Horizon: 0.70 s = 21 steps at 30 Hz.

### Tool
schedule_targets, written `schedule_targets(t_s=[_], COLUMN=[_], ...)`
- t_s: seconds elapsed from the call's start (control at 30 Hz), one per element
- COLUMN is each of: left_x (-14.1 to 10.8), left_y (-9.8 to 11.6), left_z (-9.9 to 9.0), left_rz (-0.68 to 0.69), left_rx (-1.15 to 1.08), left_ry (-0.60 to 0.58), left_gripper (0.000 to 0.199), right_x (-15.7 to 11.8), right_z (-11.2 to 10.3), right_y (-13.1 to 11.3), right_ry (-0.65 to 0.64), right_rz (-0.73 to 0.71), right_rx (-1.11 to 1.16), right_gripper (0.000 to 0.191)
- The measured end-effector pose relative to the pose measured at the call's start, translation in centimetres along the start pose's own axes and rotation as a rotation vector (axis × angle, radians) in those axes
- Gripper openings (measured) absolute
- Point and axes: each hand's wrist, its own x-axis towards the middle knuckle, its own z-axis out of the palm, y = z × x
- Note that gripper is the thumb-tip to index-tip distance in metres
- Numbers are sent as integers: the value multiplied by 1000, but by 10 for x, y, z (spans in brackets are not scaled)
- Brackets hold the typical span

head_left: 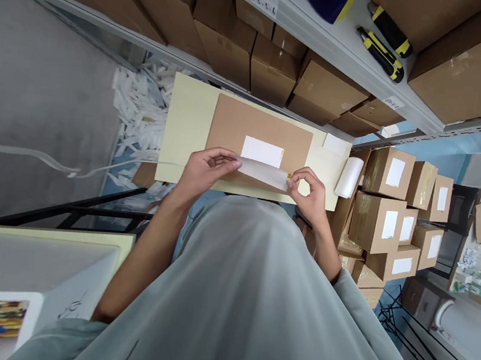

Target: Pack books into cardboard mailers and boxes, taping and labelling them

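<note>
Between my two hands stretches a white paper label (263, 173) with a small yellow mark at its right end. My left hand (211, 167) pinches its left end between thumb and fingers. At the other end, my right hand (309, 191) grips the corner with thumb and forefinger. Beneath it lies a flat brown cardboard piece (234, 124), which bears another white label (263, 150), partly covered by the held one. The cardboard rests on a pale yellow tabletop (188, 121).
A white roll (349, 177) and a white paper slip (335, 144) lie at the table's right end. Labelled cartons (379, 223) are stacked beyond. Above the table runs a shelf with boxes and two utility knives (383, 54). White paper strips (144, 110) litter the floor at left.
</note>
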Motion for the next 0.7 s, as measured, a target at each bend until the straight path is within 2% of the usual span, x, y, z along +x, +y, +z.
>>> schedule_targets(t_s=[0.13,0.33,0.5,0.7], left_x=[7,26,44,64], left_y=[-5,-21,-34,-45], left_z=[6,6,2,2], left_rz=[17,93,242,244], left_rx=[-8,129,405,458], left_ry=[28,29,73,58], left_gripper=[49,39,24,18], right_x=[11,29,40,46], right_z=[4,28,38,47], right_y=[22,67,94,113], right_ry=[11,50,31,61], right_rz=[102,260,267,302], right_rx=[79,132,76,76], right_gripper=[21,41,48,47])
